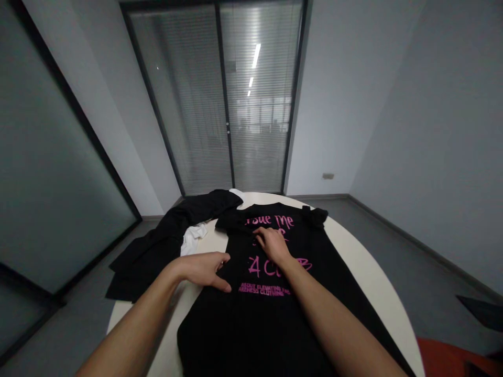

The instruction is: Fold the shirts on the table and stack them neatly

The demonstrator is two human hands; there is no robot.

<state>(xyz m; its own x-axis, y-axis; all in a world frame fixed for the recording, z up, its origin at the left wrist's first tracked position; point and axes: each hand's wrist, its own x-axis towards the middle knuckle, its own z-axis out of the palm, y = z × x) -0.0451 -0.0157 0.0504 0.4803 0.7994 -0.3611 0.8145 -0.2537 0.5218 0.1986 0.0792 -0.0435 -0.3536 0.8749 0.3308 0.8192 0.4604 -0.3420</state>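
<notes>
A black T-shirt (271, 324) with pink lettering lies spread on a white table, its collar at the far end. At the upper left, its sleeve (231, 221) is folded inward over part of the lettering. My right hand (272, 243) is at the inner end of that sleeve, fingertips bent together on the black cloth. The other sleeve (314, 216) lies bunched at the upper right. My left hand (206, 269) is over the shirt's left edge, thumb and fingers apart, holding nothing.
Black clothing (168, 235) lies heaped along the left of the round white table (361, 262), with a white cloth (193, 238) partly under it. A red seat (451, 358) is at the lower right. Glass doors (255, 146) with blinds stand behind.
</notes>
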